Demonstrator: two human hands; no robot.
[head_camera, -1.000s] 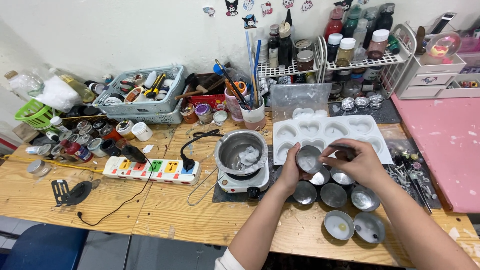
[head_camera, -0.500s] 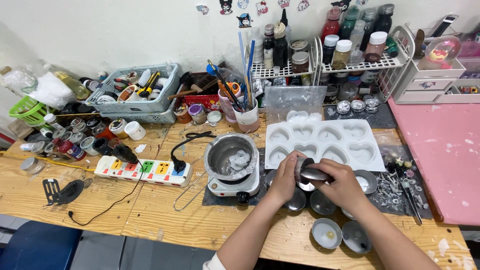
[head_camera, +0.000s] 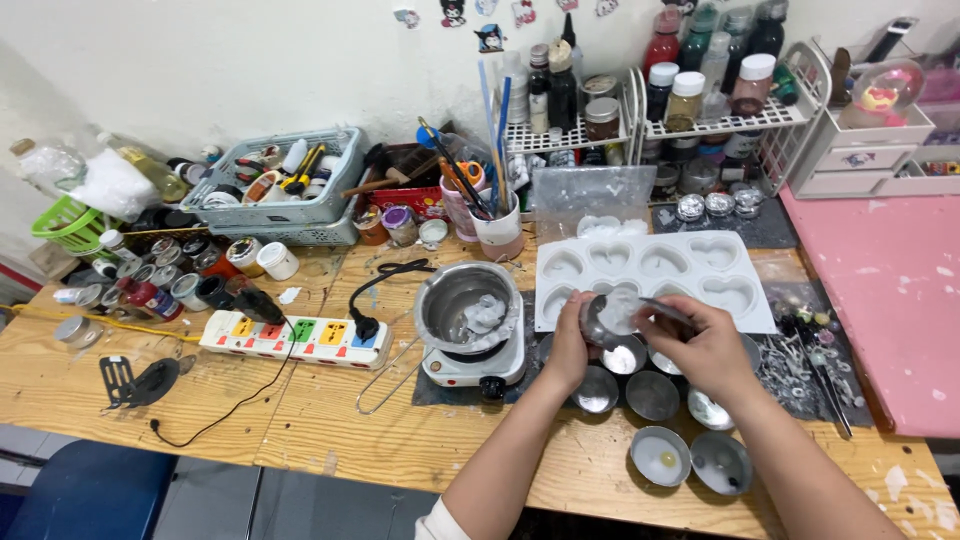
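While held, tin cup (head_camera: 610, 318), left hand (head_camera: 568, 350)

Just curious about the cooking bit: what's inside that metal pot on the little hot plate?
The metal pot on the white hot plate holds a whitish, waxy-looking lump against its right side. The rest of its inside is bare grey metal. What lies beneath the lump is covered.
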